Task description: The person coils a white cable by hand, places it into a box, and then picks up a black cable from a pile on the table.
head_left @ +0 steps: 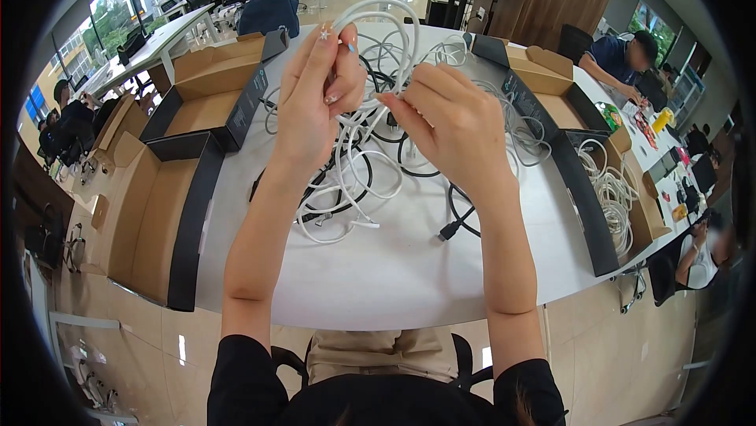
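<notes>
Both my hands are raised over the middle of the white table, holding a looped white cable. My left hand is closed on the cable, which arches up from its fingers and over to the right. Lower on the same loop, my right hand pinches the cable between thumb and fingers. Beneath and behind the hands lies a tangle of white, grey and black cables. One black cable ends in a plug on the table near my right forearm. A white cable's end rests toward the front.
Open black cardboard boxes line both sides: a front left box, a back left box, a back right box and a front right box with coiled white cables. A person sits at the right.
</notes>
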`<state>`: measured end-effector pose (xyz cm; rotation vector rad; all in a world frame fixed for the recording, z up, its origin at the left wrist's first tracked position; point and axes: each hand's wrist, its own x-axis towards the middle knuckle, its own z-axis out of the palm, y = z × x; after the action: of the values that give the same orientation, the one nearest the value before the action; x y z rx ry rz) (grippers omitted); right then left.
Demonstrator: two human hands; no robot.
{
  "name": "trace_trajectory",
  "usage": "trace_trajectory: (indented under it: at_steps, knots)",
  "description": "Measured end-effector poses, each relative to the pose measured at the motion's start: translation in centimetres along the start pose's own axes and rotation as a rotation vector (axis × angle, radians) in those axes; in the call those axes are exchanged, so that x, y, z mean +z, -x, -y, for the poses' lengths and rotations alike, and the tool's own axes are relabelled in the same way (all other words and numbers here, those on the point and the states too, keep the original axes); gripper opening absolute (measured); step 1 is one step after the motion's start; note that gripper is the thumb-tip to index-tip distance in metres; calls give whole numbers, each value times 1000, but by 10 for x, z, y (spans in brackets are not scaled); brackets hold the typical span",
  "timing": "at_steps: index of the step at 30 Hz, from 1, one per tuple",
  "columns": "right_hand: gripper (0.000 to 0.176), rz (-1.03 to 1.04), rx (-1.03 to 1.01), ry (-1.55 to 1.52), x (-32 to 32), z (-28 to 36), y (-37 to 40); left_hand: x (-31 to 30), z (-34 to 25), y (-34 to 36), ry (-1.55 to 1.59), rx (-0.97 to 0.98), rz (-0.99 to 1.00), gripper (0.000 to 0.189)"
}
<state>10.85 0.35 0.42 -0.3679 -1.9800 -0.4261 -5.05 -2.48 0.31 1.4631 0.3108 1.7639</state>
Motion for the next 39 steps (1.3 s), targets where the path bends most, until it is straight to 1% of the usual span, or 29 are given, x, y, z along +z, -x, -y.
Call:
trace_trajectory:
  at_steps: [1, 4, 7, 10, 13, 16, 19, 22, 25, 28, 31, 34, 37, 39]
  knots:
    - [20, -25, 27, -71, 1, -1, 0, -1, 1, 0, 15, 3, 13, 27]
    - [23, -19, 180, -164, 4, -3, 2, 1, -2, 1, 21, 14, -29, 28]
    - [24, -85, 173, -190, -1, -4, 0, 3, -6, 2, 66, 20, -46, 29]
    - [23, -55, 244, -330, -10, -3, -2, 1, -10, 0, 92, 18, -72, 29]
    - [17, -64, 383, -550, -11, -5, -2, -6, -10, -2, 115, 24, -16, 29]
    - [14, -150, 622, -814, -8, -4, -2, -6, -9, -2, 142, 15, 14, 28]
    - [15, -193, 725, -843, -7, -5, -5, -6, -10, -1, 256, -48, 36, 27]
    - [18, -51, 781, -882, -9, -10, -3, -5, -11, -1, 324, -79, 57, 25]
    - [21, -85, 650, -900, 0, -9, -1, -7, -8, -2, 407, -62, 92, 25]
    - [21, -152, 727, -1056, 0, -4, -3, -9, -8, -2, 426, -74, 123, 26]
    - [20, -89, 876, -1287, -8, -3, -4, -2, -7, -1, 423, -55, 80, 26]
    - [21, -137, 896, -1487, -3, -6, -1, 13, -8, 1, 395, -19, 3, 27]
    - [23, -106, 950, -1536, -6, 0, -6, 18, -8, 0, 412, 31, -80, 27]
    - [25, -155, 892, -1338, -4, 2, -6, 9, -9, 1, 373, 19, 30, 27]
